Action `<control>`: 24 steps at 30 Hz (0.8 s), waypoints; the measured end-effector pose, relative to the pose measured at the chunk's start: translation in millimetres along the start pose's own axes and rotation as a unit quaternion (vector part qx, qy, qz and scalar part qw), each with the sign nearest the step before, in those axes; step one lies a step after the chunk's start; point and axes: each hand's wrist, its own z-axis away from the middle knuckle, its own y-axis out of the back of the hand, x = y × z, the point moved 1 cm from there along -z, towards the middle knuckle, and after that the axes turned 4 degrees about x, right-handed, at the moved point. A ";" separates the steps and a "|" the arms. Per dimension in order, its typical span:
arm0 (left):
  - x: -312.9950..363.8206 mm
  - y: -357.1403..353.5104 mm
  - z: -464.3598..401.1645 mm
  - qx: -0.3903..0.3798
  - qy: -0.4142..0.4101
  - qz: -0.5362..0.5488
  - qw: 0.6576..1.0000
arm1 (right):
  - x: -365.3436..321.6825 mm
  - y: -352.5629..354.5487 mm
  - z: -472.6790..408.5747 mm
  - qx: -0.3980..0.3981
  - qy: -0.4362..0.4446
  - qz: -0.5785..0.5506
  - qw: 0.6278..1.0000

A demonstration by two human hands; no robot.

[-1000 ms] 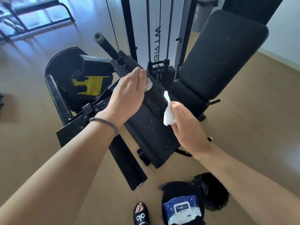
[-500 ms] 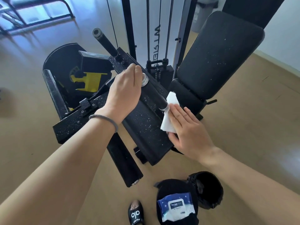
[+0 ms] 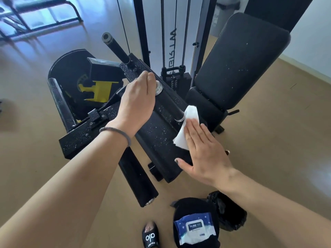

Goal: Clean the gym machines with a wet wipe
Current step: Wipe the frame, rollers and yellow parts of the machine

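Two hands work on one machine; the relation that governs the next wipe is between the right hand and the roller bar.

Nearest the viewer, a wipe packet [image 3: 194,230] lies on a black bag [image 3: 196,206] on the floor, near a black sandal [image 3: 150,236].

Above it, the right hand [image 3: 206,151] lies flat, fingers straight, pressing the wet wipe [image 3: 186,129] onto the right edge of the black pad [image 3: 157,136]. The wipe's upper corner touches the chrome end cap of the roller bar [image 3: 170,104].

The bar's long axis runs diagonally — from that near-right end cap up and away to the left. It lies directly ahead of the right fingertips [image 3: 194,123], so a stroke along the axis means pushing forward and leftward.

Farther along the same bar, the left hand [image 3: 138,102] rests over it near a chrome collar [image 3: 158,88]. Its fingers curve over the far side, hidden — whether they clasp the bar cannot be determined.

Judgement: the right hand is the nearer one to the uncleaned bar end; the left appears to steady the bar.

Beyond stand the backrest [image 3: 238,59] and the weight stack frame [image 3: 172,42].
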 end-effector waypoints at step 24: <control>-12.2 -78.0 122.7 -0.161 -0.151 -0.233 0.947 | 33.5 18.9 -12.9 0.142 -0.057 -0.289 0.945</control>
